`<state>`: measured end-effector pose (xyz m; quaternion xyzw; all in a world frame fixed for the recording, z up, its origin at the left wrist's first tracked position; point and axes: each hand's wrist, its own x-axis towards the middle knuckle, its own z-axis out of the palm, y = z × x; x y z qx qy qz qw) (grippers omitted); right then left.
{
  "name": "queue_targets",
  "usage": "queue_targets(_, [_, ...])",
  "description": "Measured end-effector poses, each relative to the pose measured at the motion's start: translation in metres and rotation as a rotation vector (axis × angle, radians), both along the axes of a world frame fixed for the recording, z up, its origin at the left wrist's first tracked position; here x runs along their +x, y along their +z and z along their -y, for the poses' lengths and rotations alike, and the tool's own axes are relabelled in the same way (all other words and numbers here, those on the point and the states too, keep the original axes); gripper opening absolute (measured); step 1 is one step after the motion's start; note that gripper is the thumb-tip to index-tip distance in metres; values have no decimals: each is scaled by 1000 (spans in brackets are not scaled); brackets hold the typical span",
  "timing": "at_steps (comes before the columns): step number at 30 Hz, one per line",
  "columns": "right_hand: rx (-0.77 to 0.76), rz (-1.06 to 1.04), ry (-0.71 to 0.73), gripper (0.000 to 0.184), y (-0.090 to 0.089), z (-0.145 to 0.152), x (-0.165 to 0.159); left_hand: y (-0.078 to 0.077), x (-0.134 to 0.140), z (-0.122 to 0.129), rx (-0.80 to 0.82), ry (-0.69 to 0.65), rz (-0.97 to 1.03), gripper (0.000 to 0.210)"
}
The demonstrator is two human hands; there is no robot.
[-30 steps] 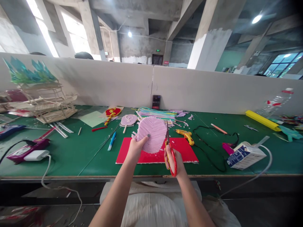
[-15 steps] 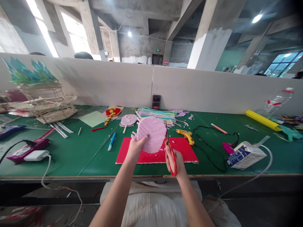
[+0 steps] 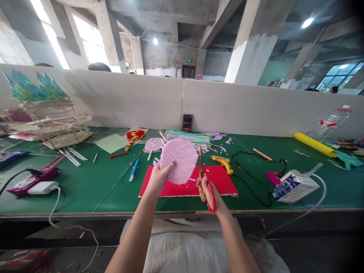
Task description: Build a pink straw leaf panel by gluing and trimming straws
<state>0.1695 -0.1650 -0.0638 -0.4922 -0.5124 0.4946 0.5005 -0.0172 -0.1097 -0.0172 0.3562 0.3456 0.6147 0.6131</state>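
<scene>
My left hand (image 3: 159,177) grips a round, ridged, pale purple piece (image 3: 180,159) by its lower left edge, thumb lying on its face. In my right hand (image 3: 212,193) is a pair of scissors (image 3: 202,163) with red and yellow handles, blades pointing up. The blades stand just right of the purple piece's edge, a small gap apart from it. Under both hands lies a red board (image 3: 218,178) sprinkled with small pale scraps. Behind the purple piece is a bundle of coloured pipe cleaners (image 3: 187,135).
A yellow glue gun (image 3: 223,163) lies right of the board. Leftward are a blue pen (image 3: 134,170), a red-and-yellow fan-shaped piece (image 3: 135,135) and a purple power strip (image 3: 36,180). A drink carton (image 3: 295,185) stands at right. A low partition (image 3: 127,100) borders the table's back.
The purple piece has shifted slightly left with my left hand. The scissors have moved off its edge, leaving a gap where they met.
</scene>
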Motion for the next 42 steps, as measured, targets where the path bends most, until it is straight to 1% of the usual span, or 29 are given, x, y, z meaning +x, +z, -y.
queue_targets(5, [8,-27,60,59,4,6,4,0,-3,0,11,-27,-20,47])
queue_targets(13, [0,-25,80,57,7,6,5,-3,-5,1,11,-78,-89,51])
queue_targets(19, [0,-12,71,56,8,6,5,-2,-7,1,19,-107,-116,50])
queue_targets(25, [-30,0,21,56,8,6,7,-4,-6,-1,11,-104,-133,51])
queue_targets(32, [-39,4,-21,56,14,7,3,-6,-7,-2,21,-115,-134,49])
queue_targets(39, [-49,30,-10,55,19,8,4,-4,-8,-2,3,-121,-130,49])
queue_targets(42, [-56,8,-27,56,21,9,2,-4,-8,-2,3,-117,-130,49])
